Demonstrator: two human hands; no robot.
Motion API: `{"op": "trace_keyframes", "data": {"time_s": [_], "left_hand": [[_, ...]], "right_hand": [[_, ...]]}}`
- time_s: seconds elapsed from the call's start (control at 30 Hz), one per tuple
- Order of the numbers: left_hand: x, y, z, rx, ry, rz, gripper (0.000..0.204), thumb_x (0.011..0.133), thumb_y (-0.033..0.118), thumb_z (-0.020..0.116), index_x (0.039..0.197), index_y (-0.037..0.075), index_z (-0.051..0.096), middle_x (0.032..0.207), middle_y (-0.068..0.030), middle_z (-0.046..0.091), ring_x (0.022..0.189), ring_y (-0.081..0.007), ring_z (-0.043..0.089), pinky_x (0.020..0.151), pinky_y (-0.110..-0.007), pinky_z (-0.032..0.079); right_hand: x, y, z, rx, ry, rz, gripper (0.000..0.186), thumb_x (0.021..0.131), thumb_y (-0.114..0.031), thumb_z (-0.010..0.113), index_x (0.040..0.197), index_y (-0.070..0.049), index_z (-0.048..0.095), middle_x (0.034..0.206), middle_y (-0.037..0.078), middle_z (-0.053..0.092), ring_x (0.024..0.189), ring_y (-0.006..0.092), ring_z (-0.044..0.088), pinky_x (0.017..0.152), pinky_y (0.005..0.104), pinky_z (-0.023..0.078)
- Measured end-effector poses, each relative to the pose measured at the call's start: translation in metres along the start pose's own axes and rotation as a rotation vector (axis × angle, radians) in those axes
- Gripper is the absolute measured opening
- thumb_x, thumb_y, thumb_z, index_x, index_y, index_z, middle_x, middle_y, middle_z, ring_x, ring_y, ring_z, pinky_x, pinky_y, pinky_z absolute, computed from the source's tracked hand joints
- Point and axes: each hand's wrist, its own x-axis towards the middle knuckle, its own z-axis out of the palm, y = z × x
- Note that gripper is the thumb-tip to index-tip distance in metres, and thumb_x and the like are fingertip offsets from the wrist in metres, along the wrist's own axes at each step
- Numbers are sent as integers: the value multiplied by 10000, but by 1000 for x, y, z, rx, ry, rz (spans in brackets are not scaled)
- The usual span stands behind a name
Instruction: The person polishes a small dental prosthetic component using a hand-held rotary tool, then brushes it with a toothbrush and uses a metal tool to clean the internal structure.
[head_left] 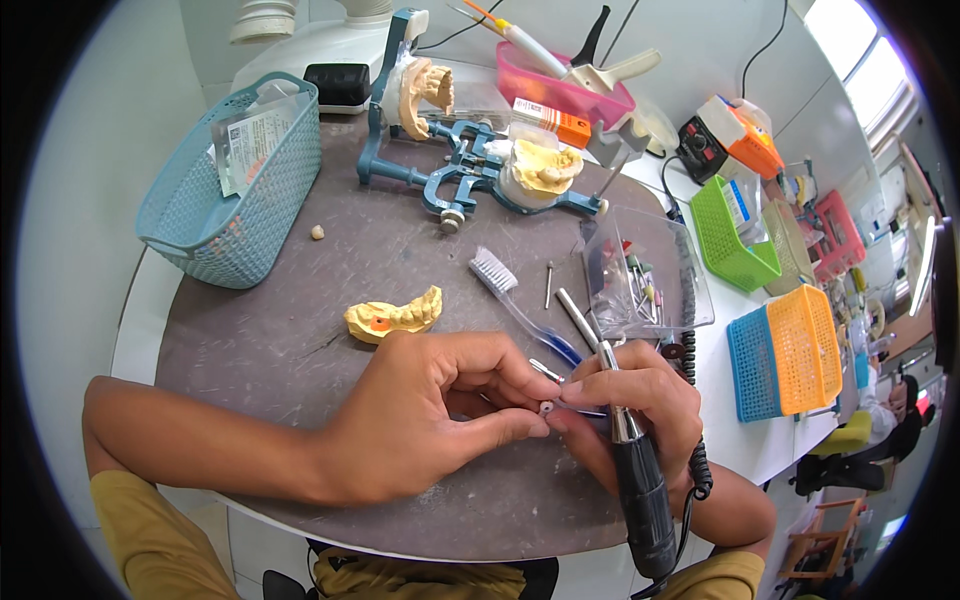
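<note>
Low over the middle of the bench, my left hand (420,415) is closed, thumb and forefinger pinching a small pale tooth-like piece (546,408). The fingertips hide most of it. My right hand (645,400) is wrapped round a dental handpiece (643,490) with a black grip and silver front, and its fingertips meet those of the left at the small piece. Just beyond the left hand lies a yellow plaster teeth model (392,316) with an orange-red patch. A white-bristled toothbrush (520,300) with a blue handle lies beyond the fingers.
A blue articulator (460,170) carrying plaster casts stands at the back. On the left is a light-blue basket (225,225) beside a tooth-like piece (318,232). At right, a clear box (640,270) holds several burs, near the handpiece's coiled cord (690,350) and a green basket (735,235).
</note>
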Motion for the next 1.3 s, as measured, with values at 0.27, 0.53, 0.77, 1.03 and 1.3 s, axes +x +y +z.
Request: {"op": "trace_keyframes", "data": {"time_s": [0.27, 0.53, 0.77, 1.03, 1.3], "left_hand": [[-5, 5, 12, -141, 75, -8, 142, 903, -33, 659, 1043, -49, 645, 1042, -147, 698, 961, -169, 688, 874, -294, 579], [-8, 6, 19, -321, 184, -118, 176, 934, -3, 626, 1099, -54, 595, 1099, -178, 676, 987, -204, 687, 879, -302, 586], [-11, 11, 15, -555, 161, -147, 160, 933, -9, 623, 1082, -41, 574, 1121, -219, 661, 997, -241, 692, 885, -313, 591], [-17, -3, 19, -655, 116, -247, 115, 932, -12, 626, 1033, -22, 571, 1098, -210, 663, 1019, -247, 685, 901, -333, 581], [-19, -10, 16, -666, 97, -226, 147, 938, 6, 628, 1065, -14, 557, 1093, -184, 655, 1027, -222, 669, 906, -336, 572]], "right_hand": [[1, -3, 2, -7, 64, -14, 323, 690, 45, 809, 968, -52, 677, 833, 96, 667, 705, 206, 665, 577, 286, 513], [2, -10, 2, 83, 142, 38, 260, 737, 41, 786, 956, -51, 678, 834, 72, 672, 709, 184, 643, 607, 298, 511], [-2, -6, -15, 9, 92, -61, 306, 839, -184, 706, 1099, -25, 718, 827, 102, 627, 705, 189, 594, 609, 277, 473], [-5, -7, -5, 264, 54, -44, 385, 716, 21, 815, 1006, -10, 563, 884, 137, 629, 891, 309, 701, 775, 363, 574], [-4, -10, -9, 264, -43, -73, 387, 679, -1, 848, 955, -14, 578, 831, 117, 644, 927, 348, 703, 827, 439, 599]]}}
